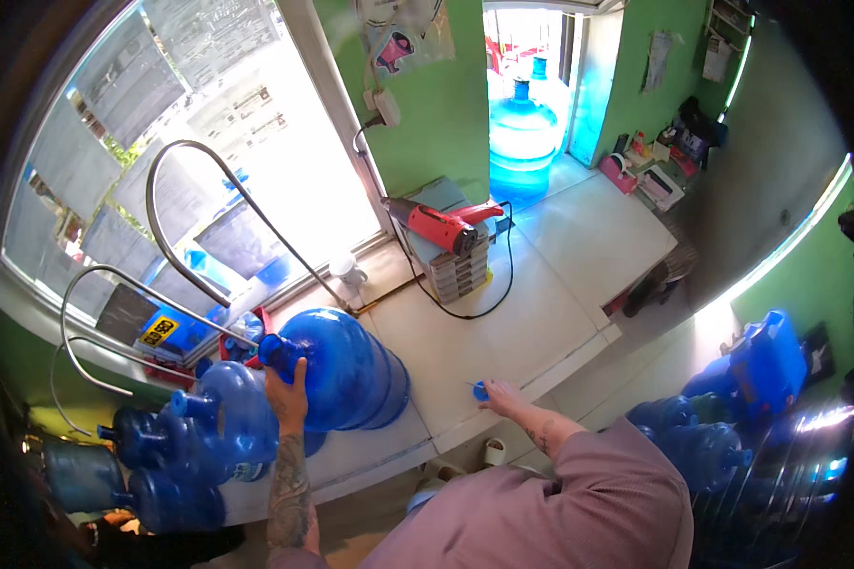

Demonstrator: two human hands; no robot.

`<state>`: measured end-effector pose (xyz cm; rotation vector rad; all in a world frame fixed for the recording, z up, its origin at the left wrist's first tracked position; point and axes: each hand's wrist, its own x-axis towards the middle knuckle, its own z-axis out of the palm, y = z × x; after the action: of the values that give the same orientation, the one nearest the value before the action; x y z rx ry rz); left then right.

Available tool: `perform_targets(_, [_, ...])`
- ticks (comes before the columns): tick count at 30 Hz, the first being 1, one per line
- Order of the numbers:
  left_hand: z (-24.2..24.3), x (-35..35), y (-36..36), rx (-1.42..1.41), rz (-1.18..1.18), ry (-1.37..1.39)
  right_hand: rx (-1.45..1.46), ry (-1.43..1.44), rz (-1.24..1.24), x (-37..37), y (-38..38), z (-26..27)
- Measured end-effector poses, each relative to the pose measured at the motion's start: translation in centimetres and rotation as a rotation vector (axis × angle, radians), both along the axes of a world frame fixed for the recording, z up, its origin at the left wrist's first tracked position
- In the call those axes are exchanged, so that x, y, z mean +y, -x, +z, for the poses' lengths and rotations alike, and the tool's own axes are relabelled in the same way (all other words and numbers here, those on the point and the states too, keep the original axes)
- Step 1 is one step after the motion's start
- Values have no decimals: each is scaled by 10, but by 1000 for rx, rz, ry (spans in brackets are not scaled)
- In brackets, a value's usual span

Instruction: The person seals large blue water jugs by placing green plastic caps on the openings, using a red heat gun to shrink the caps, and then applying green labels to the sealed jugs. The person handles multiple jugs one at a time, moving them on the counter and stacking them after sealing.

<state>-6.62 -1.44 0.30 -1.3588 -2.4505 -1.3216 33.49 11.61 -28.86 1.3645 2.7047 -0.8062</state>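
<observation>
My left hand [289,396] is at the neck of a large blue plastic water jug [349,377], its thumb on the near side and the other fingers partly hidden. The jug stands on the white tiled counter [484,341], near its left end. Over by the counter's front edge, my right hand [502,398] pinches a small blue plastic cap [480,391]. A pale blue jug [238,409] stands just left of my left forearm.
Curved metal pipes [185,146] rise by the window. A red heat gun [438,224] with a looping cord rests on a drawer box [459,274]. A white mug [347,269] stands behind the jug. More jugs [178,501] crowd the left; others [704,451] sit at right.
</observation>
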Motion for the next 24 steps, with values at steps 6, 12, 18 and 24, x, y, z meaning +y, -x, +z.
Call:
perform_targets(6, [3, 6, 1, -122, -61, -75, -134, -76, -142, -4, -18, 14])
perform_targets(12, [22, -12, -52, 149, -214, -152, 165, -81, -286, -20, -39, 20])
perform_targets(18, [-27, -8, -32, -630, -252, -386, 295, 18, -630, -17, -86, 80])
perform_targets(24, [-146, 7, 20, -1719, -372, -583, 715, -41, -412, -9, -32, 287])
